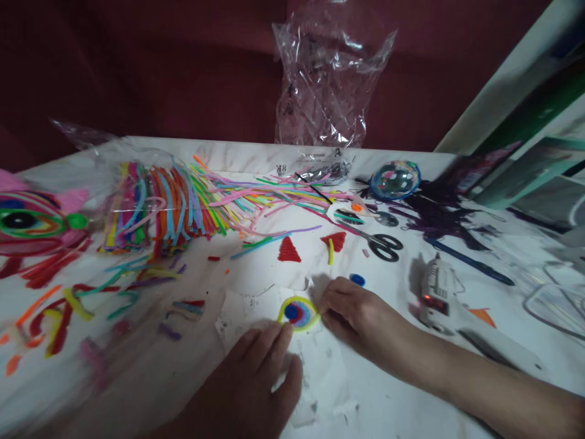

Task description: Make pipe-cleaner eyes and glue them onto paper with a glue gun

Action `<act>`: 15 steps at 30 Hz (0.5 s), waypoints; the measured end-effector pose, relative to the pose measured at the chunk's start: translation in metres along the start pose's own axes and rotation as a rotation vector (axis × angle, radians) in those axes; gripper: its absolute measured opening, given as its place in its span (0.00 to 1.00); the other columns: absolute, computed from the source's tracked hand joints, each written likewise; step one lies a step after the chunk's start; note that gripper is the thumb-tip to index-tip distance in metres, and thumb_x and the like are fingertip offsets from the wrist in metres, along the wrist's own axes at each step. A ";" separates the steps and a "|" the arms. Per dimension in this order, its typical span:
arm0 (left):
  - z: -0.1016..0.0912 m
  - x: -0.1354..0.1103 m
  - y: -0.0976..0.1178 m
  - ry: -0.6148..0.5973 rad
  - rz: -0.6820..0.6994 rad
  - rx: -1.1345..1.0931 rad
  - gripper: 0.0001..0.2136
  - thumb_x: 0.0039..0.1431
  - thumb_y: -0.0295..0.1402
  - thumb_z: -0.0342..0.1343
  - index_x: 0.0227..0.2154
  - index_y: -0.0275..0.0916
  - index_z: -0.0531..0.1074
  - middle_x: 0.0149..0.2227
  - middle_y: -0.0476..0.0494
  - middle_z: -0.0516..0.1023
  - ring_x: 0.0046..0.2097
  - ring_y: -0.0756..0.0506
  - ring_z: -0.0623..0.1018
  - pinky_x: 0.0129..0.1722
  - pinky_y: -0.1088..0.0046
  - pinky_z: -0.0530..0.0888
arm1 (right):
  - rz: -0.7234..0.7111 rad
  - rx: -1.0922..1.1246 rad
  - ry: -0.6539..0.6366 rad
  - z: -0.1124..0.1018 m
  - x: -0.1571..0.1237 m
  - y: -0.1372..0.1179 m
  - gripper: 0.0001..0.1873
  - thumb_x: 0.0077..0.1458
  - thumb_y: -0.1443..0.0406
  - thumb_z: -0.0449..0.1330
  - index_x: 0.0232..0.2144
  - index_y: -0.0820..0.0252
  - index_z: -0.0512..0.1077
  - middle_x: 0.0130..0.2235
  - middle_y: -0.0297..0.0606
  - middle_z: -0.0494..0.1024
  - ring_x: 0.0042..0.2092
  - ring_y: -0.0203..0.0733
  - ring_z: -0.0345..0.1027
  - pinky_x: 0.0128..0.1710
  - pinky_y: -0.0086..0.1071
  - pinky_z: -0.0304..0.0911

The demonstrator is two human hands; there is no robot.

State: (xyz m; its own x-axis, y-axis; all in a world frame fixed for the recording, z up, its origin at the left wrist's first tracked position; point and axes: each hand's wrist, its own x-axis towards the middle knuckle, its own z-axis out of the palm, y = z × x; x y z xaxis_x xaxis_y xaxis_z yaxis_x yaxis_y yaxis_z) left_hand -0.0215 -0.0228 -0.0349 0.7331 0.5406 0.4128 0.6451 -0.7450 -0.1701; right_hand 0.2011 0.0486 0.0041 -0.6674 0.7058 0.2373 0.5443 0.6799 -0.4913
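Maroon backdrop [137,79] behind; white marbled table [249,268] strewn with craft scraps. From where I stand, the eye-shaped piece [305,317] lies flat on a sheet of white paper [231,314], between the two hands. Bright yellow rim, coloured bands within, blue pupil set left of centre.

Key relation: piece lies just beyond the left fingertips and just left of the right ones. Long axis runs left to right, nearly level, across the person's front. One corner points left; the other points at the right hand [354,311]. Neither hand clearly nearer; both are at the rim.

Left hand [256,366]: fingers extended close together, tips on the near-left edge, thumb standing apart. Right hand: fingers bent, tips drawn in at the right corner; whether they pinch it or only rest there, cannot tell.

Close by: blue disc [357,280] beyond the right hand, red triangle [289,250] farther back, scissors [385,247] past them. Glue gun [434,299] rests beyond the right forearm, small red light showing.
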 end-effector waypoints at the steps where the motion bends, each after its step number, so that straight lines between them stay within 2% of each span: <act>1: -0.003 0.001 -0.001 -0.005 0.003 -0.005 0.08 0.59 0.29 0.49 0.41 0.37 0.67 0.49 0.33 0.74 0.52 0.36 0.70 0.49 0.59 0.65 | 0.001 0.002 0.002 0.000 0.001 -0.001 0.09 0.57 0.74 0.51 0.28 0.63 0.70 0.31 0.42 0.70 0.33 0.41 0.67 0.33 0.32 0.66; 5: -0.011 0.005 -0.004 -0.059 0.050 -0.028 0.09 0.60 0.31 0.49 0.42 0.36 0.68 0.48 0.32 0.74 0.51 0.37 0.70 0.48 0.60 0.65 | 0.020 -0.059 0.046 0.006 0.001 -0.004 0.10 0.55 0.75 0.53 0.24 0.62 0.68 0.28 0.39 0.69 0.30 0.40 0.65 0.28 0.31 0.64; 7: -0.009 0.004 -0.003 -0.066 0.054 -0.056 0.12 0.61 0.36 0.49 0.42 0.35 0.68 0.49 0.30 0.74 0.52 0.36 0.69 0.49 0.59 0.65 | 0.024 -0.146 0.095 0.012 0.000 -0.006 0.09 0.54 0.74 0.53 0.23 0.62 0.67 0.26 0.39 0.68 0.29 0.41 0.64 0.27 0.33 0.64; 10: -0.002 -0.001 0.000 -0.032 0.008 -0.109 0.22 0.60 0.49 0.46 0.43 0.34 0.68 0.51 0.26 0.71 0.54 0.32 0.66 0.50 0.55 0.63 | 0.020 -0.253 0.147 0.019 -0.001 -0.007 0.09 0.54 0.72 0.53 0.24 0.63 0.67 0.25 0.41 0.69 0.30 0.45 0.64 0.28 0.36 0.64; 12: 0.000 -0.003 0.001 -0.027 -0.011 -0.139 0.25 0.58 0.53 0.45 0.44 0.33 0.67 0.51 0.25 0.70 0.54 0.31 0.66 0.50 0.53 0.63 | 0.005 -0.249 0.137 0.018 -0.001 -0.006 0.08 0.54 0.72 0.53 0.24 0.63 0.68 0.25 0.41 0.69 0.29 0.44 0.64 0.28 0.36 0.64; 15: -0.010 -0.001 -0.006 -0.044 -0.010 -0.216 0.25 0.57 0.51 0.49 0.46 0.33 0.66 0.54 0.26 0.68 0.56 0.32 0.65 0.50 0.55 0.64 | -0.041 -0.146 0.042 0.005 0.000 -0.003 0.09 0.55 0.72 0.53 0.24 0.63 0.68 0.26 0.40 0.69 0.28 0.41 0.63 0.27 0.32 0.63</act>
State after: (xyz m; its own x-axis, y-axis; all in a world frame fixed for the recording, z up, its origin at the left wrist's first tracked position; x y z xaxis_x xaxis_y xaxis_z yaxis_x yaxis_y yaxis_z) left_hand -0.0283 -0.0235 -0.0252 0.7384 0.5615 0.3734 0.5950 -0.8031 0.0311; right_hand 0.1971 0.0452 0.0011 -0.6703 0.6825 0.2913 0.5871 0.7279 -0.3543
